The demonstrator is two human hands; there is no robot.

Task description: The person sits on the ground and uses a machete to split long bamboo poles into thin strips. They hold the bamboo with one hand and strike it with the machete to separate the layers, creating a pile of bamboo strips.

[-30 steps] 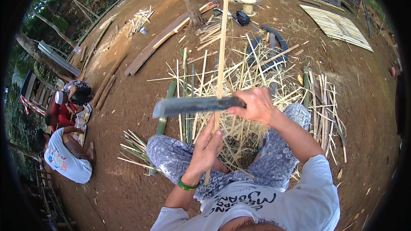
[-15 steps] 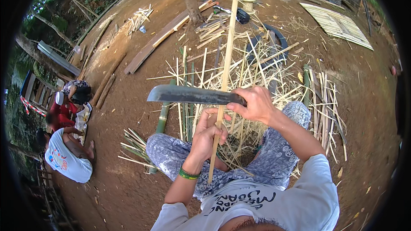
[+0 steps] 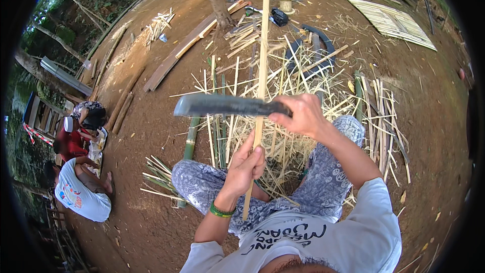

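Observation:
A long, pale bamboo strip stands steeply in front of me, running from my lap up past the top of the view. My left hand is wrapped round its lower part, a green band on that wrist. In my right hand is the dark handle of a machete. Its wide blade, a little blurred, points left and lies across the strip above my left hand. Whether the edge bites into the strip I cannot tell. Thin shavings are heaped on the ground between my bent legs.
Split strips lie at my right, and a green bamboo pole at my left. Beyond the shavings are a dark tyre, a tree trunk and a plank. Several people sit at far left; another stands behind the trunk.
The machete has moved slightly down toward my left hand. My left fingers, looser before, have closed round the strip. The view has shifted a little.

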